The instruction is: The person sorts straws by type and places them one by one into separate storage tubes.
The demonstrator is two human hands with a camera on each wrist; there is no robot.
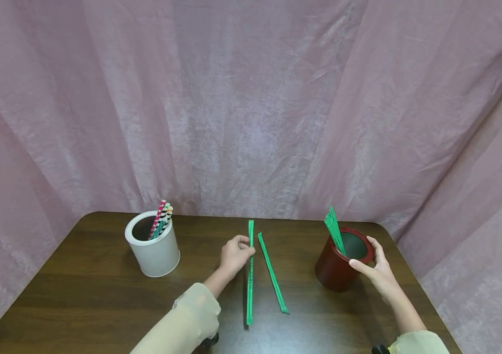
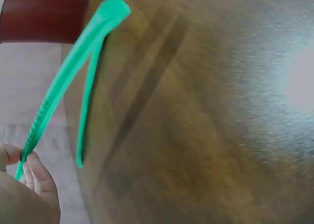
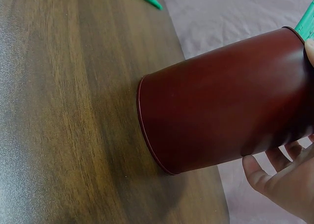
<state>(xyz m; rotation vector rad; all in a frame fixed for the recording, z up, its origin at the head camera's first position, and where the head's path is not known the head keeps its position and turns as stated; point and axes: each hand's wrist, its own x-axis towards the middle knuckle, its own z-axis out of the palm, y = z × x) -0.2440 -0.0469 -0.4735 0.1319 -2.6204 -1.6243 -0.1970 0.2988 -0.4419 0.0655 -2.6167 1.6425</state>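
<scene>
My left hand point(image 1: 235, 256) pinches a green wrapped straw point(image 1: 250, 290) near its far end, between thumb and fingers. In the left wrist view that straw point(image 2: 61, 82) slants up off the table, with dark print along its wrapper. Just right of it, a second green wrapped straw point(image 1: 273, 275) lies on the table. My right hand point(image 1: 381, 278) grips a dark red canister point(image 1: 332, 270) at its rim, thumb on the near side and fingers round the right. Several green wrapped straws point(image 1: 332, 226) stand in the canister, leaning left. The right wrist view shows the canister's smooth side point(image 3: 216, 106).
A white canister point(image 1: 158, 258) stands at the left of the brown wooden table point(image 1: 82, 290), holding several patterned paper straws point(image 1: 161, 220). A pink curtain point(image 1: 251, 108) hangs behind the table's far edge and down its right side.
</scene>
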